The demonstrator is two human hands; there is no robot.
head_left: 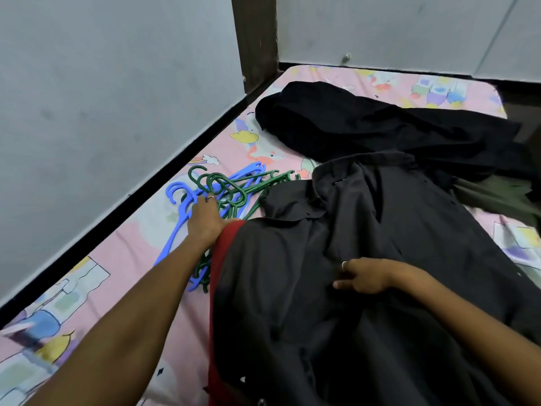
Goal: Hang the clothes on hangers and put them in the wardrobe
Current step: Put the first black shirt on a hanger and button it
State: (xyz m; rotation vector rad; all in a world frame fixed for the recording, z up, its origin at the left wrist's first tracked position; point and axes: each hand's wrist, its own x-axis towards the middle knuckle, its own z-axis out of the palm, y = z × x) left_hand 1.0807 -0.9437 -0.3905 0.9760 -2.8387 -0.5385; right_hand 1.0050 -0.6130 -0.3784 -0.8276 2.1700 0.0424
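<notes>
This is a bedroom in a home. A mattress (140, 253) with a pink cartoon-print sheet lies tight against plain grey walls (102, 83). On the mattress lie dark clothes (366, 127) and, nearer the wall, a heap of blue and green plastic hangers (228, 189). A dark wooden post (254, 39) stands at the mattress's far corner.

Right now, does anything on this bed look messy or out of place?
Yes: the green and blue hangers lie tangled in a heap by the wall, under the left hand. The black garment behind lies crumpled, not flat.
</notes>
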